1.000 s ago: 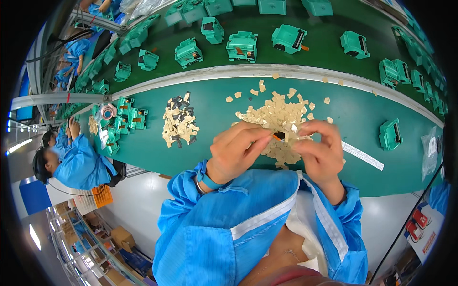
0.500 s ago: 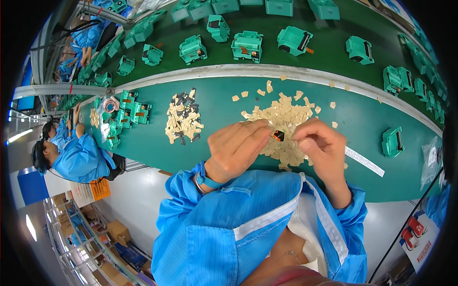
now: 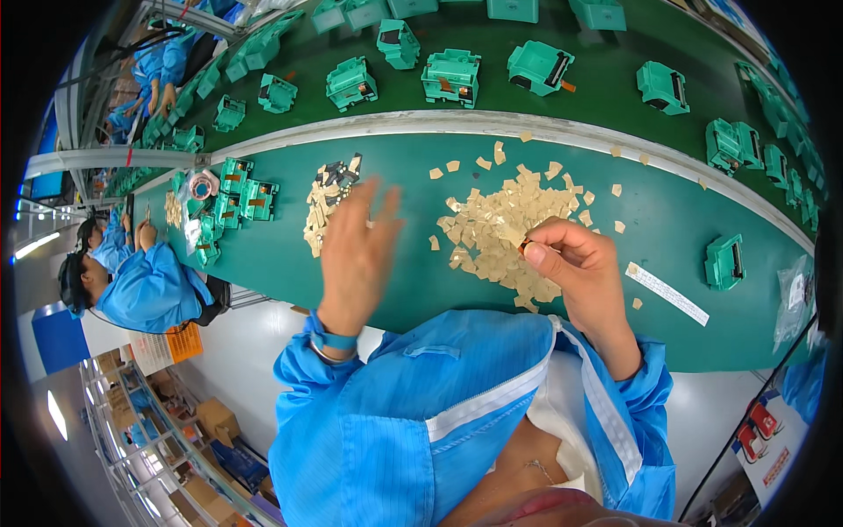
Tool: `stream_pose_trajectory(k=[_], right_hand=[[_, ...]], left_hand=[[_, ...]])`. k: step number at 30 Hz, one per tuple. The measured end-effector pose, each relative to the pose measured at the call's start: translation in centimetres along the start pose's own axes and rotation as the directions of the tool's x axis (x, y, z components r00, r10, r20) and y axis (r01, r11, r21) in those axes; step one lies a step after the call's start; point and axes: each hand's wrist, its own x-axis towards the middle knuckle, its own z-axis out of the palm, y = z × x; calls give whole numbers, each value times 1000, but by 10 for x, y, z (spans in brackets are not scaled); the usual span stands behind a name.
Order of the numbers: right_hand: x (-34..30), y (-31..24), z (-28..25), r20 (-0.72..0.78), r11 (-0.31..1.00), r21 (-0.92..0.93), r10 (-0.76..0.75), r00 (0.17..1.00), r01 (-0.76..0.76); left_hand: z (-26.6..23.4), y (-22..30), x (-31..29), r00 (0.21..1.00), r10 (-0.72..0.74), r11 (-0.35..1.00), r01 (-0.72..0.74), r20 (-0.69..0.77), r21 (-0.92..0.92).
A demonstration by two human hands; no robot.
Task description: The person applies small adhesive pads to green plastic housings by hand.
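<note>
My right hand point(image 3: 575, 263) is closed in a pinch on a small black-and-orange piece point(image 3: 525, 246). Only a sliver of that piece shows between thumb and forefinger. Beneath and beside it spreads a large heap of small cream pieces point(image 3: 479, 220) on the green tabletop. Over the near right side of a smaller pile of mixed cream and black pieces point(image 3: 337, 176) is my left hand point(image 3: 356, 255), smeared by motion. Its fingers look spread, with nothing visible in them, and they hide part of this pile.
Beyond a pale rail point(image 3: 421, 123), several green plastic housings point(image 3: 451, 77) sit on a dark green belt. More housings point(image 3: 258, 200) are grouped at the left, near co-workers in blue. To the right lie a white printed strip point(image 3: 667, 294), a single housing point(image 3: 724, 262) and a clear bag point(image 3: 793, 303).
My left hand has left the small piece and moved left to the mixed pile. My right hand has shifted slightly left and now holds the piece alone.
</note>
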Motion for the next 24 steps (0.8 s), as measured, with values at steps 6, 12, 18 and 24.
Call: stream_pose_trajectory(k=[6, 12, 18, 24], right_hand=[[-5, -7, 5, 39, 995, 59, 82, 996, -84], [-6, 7, 0, 33, 981, 107, -169, 985, 164], [-4, 12, -13, 47, 799, -19, -599, 799, 601], [1, -7, -14, 333, 168, -621, -828, 452, 765]], left_hand=[[-11, 49, 20, 896, 354, 881, -416, -270, -226], [-1, 53, 26, 889, 293, 788, -433, -352, -437], [-11, 54, 29, 880, 323, 750, -463, -349, -472], [-13, 58, 29, 911, 261, 741, -401, -320, -539]])
